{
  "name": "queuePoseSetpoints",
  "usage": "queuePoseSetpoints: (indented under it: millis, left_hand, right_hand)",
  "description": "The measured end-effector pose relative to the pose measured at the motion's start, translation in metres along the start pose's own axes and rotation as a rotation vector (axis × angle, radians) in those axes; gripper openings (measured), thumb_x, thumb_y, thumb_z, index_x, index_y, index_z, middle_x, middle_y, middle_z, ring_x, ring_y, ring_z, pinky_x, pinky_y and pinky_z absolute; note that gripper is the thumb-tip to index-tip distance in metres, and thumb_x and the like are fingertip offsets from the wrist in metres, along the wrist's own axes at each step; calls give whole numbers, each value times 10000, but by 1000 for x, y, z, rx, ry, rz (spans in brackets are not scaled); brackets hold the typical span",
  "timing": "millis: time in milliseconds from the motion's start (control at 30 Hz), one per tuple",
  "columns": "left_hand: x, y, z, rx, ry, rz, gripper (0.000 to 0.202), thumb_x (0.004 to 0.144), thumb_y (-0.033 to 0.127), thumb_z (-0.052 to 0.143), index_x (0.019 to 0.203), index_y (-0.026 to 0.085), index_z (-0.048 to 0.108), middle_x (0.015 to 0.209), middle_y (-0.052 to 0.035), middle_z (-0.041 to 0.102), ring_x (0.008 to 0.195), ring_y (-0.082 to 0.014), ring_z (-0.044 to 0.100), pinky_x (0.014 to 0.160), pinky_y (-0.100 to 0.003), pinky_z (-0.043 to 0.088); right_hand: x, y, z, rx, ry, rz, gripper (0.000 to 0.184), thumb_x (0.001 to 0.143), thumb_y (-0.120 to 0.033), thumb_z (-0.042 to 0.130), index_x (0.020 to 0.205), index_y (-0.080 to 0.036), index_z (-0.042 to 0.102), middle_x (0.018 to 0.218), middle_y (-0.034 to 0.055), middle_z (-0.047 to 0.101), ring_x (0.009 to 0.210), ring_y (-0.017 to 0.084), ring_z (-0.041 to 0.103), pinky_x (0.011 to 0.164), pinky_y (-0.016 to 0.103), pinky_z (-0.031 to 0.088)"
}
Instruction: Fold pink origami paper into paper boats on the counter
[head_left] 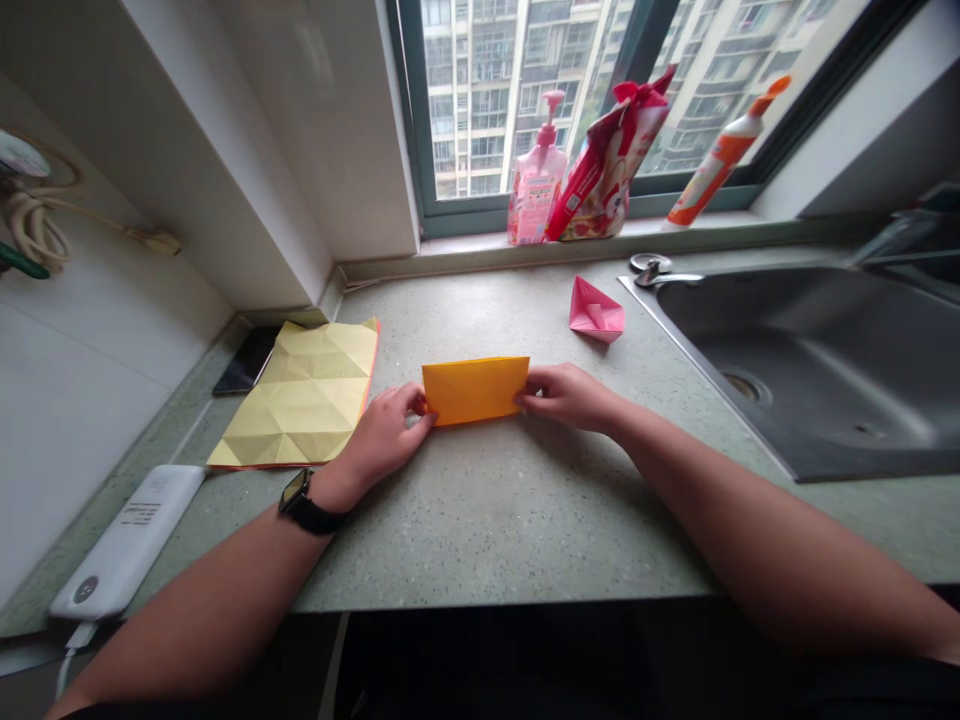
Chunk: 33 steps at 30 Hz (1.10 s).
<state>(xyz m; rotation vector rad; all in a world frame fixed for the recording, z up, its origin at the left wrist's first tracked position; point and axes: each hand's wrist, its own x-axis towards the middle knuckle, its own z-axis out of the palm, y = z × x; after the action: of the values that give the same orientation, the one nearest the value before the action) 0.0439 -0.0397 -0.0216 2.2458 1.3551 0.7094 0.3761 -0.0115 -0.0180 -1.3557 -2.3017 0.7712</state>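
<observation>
A folded orange paper rectangle lies flat on the speckled grey countertop. My left hand pinches its left edge with curled fingers. My right hand pinches its right edge the same way. A black watch sits on my left wrist. A creased yellow sheet lies flat to the left of my left hand. A pink folded paper shape stands behind my right hand, near the sink.
A steel sink fills the right side. On the window sill stand a pink pump bottle, a red bag and an orange-and-white bottle. A dark phone and a white power bank lie at the left.
</observation>
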Motion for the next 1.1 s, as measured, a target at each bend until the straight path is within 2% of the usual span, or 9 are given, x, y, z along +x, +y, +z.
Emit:
queuePoseSetpoints:
  millis: [67, 167, 333, 400, 467, 567, 633, 900, 1100]
  left_hand:
    - [0, -1, 3, -63, 28, -51, 268, 993, 259, 705, 1241, 226, 609, 950, -27, 786, 945, -243, 762, 948, -431, 596]
    - [-2, -3, 6, -106, 44, -55, 536, 1003, 260, 713, 1475, 231, 462, 940, -5, 775, 953, -235, 774, 991, -442, 604]
    - [-7, 4, 9, 100, 264, 206, 638, 991, 264, 732, 1557, 230, 439, 1429, -163, 623, 1383, -328, 625, 1207, -568, 518]
    - [-8, 10, 10, 160, 222, 333, 576, 1029, 274, 686, 1562, 249, 470, 1573, -177, 537, 1528, -348, 511, 1297, -607, 428]
    - [-8, 14, 13, 200, 58, 412, 504, 1064, 286, 634, 1554, 262, 516, 1647, -160, 513, 1598, -348, 447, 1360, -637, 323]
    - [-8, 15, 19, 238, -167, 401, 480, 1089, 311, 586, 1564, 249, 558, 1698, -149, 511, 1640, -357, 404, 1386, -670, 230]
    - [-8, 14, 22, 246, -232, 359, 500, 1097, 329, 567, 1589, 238, 555, 1706, -151, 515, 1645, -362, 402, 1384, -675, 226]
    - [-9, 11, 26, 287, -296, 327, 563, 1136, 416, 500, 1673, 248, 496, 1769, -126, 444, 1674, -361, 355, 1389, -629, 223]
    - [-9, 11, 32, 353, -316, 280, 603, 1167, 475, 406, 1725, 246, 424, 1816, -126, 351, 1699, -383, 290, 1380, -648, 211]
  right_hand:
    - [1, -3, 1, 17, 20, 79, 82, 940, -280, 733, 997, -225, 751, 864, 28, 800, 752, 188, 711, 709, 307, 506]
    - [1, -3, 5, 49, 55, 167, 339, 934, -287, 748, 1264, -224, 699, 854, 21, 804, 736, 199, 709, 707, 321, 517]
    - [1, -1, 15, 33, 141, 174, 752, 920, -251, 747, 1618, -203, 473, 860, 9, 810, 764, 212, 725, 758, 338, 538]
    - [0, 1, 19, 20, 174, 154, 817, 920, -248, 740, 1668, -204, 413, 856, 7, 809, 761, 216, 728, 750, 341, 536]
    - [0, 3, 22, 2, 202, 131, 854, 924, -254, 733, 1696, -200, 373, 862, 12, 808, 760, 223, 730, 734, 345, 537]
    - [0, 7, 25, -34, 246, 86, 852, 941, -261, 719, 1710, -214, 356, 879, 17, 809, 767, 231, 736, 721, 351, 547]
    - [1, 11, 25, -62, 279, 61, 829, 954, -251, 703, 1710, -238, 364, 895, 21, 809, 780, 236, 740, 728, 357, 558]
    - [9, 15, 26, -157, 339, 63, 749, 962, -176, 636, 1678, -243, 428, 1017, 59, 808, 930, 262, 748, 882, 413, 603]
    - [-1, -21, 28, -329, 432, -107, 506, 1004, -126, 548, 1488, -210, 670, 1374, 157, 744, 1252, 318, 687, 1099, 511, 563]
